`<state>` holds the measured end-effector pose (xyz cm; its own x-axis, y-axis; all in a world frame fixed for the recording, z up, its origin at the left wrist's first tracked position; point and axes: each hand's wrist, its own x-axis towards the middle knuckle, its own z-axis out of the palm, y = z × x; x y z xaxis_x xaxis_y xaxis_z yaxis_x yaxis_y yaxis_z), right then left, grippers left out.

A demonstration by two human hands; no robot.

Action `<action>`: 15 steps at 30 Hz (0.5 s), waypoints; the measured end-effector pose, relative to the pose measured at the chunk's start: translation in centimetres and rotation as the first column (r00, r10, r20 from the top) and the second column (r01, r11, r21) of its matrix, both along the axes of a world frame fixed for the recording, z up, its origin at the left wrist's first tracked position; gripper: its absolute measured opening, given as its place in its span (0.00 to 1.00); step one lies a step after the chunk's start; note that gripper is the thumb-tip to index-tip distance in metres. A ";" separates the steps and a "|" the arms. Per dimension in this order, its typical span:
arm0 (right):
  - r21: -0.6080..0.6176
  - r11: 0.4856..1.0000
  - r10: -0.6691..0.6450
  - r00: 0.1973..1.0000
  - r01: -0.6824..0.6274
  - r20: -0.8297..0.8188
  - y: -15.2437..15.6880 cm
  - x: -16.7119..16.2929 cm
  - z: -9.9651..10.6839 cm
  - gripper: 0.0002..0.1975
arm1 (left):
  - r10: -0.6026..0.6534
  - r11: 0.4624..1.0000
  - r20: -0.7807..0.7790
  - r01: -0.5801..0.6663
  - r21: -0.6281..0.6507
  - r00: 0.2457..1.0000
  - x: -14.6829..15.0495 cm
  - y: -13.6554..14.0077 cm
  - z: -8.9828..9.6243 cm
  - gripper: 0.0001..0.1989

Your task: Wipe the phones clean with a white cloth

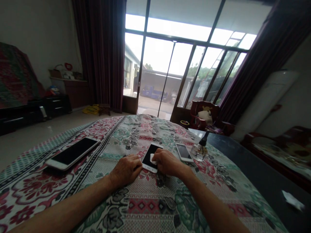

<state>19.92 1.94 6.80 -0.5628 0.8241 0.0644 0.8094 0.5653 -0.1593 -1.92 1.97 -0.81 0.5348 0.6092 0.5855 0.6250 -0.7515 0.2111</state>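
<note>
A white smartphone (148, 157) with a dark screen lies face up on the patterned tablecloth in front of me. My left hand (126, 169) rests at its left edge, fingers curled and closed against the rim. Above the screen, my right hand (167, 161) pinches a small white wipe (152, 158), pressed onto the glass; whether it is tissue or a cotton pad I cannot tell. Just beyond my right hand lies another white smartphone (184, 152). A larger white phone or small tablet (73, 153) lies to the left, apart from my hands.
A clear glass bottle (199, 152) with a black top stands to the right of the phones. The tablecloth (155, 200) covers most of the table, whose dark bare surface (252, 174) shows at right with a crumpled white tissue (293, 200). Wooden chairs (206, 113) and glass doors stand beyond.
</note>
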 end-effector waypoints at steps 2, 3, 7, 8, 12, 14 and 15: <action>-0.043 0.998 0.043 0.999 -0.043 0.008 -0.6 -0.5 0.5 0.15 | 0.002 1.000 -0.002 -0.002 0.003 1.000 0.0 0.0 0.0 0.07; -0.057 0.996 0.065 0.998 -0.065 0.007 -0.9 -0.7 0.6 0.15 | 0.001 1.000 -0.001 -0.001 0.005 1.000 0.0 -0.1 0.0 0.07; -0.079 0.989 0.127 0.992 -0.127 -0.015 -1.5 -1.0 1.0 0.15 | -0.011 1.000 -0.003 0.012 0.014 1.000 0.0 -0.2 0.2 0.08; -0.086 0.986 0.140 0.990 -0.141 -0.020 -1.5 -1.1 1.0 0.16 | -0.013 1.000 -0.004 0.014 0.014 1.000 0.0 -0.2 0.2 0.08; -0.100 0.981 0.163 0.986 -0.167 -0.044 -1.2 -0.9 0.9 0.15 | -0.010 1.000 -0.004 0.010 0.020 1.000 0.0 -0.1 0.2 0.08; -0.066 0.990 0.125 0.990 -0.128 -0.059 -0.7 -0.7 0.5 0.14 | -0.006 1.000 -0.005 0.006 0.023 1.000 0.0 -0.1 0.2 0.08; -0.039 0.995 0.090 0.994 -0.093 -0.066 -0.4 -0.6 0.2 0.15 | -0.004 1.000 -0.006 0.004 0.022 1.000 0.0 -0.1 0.2 0.08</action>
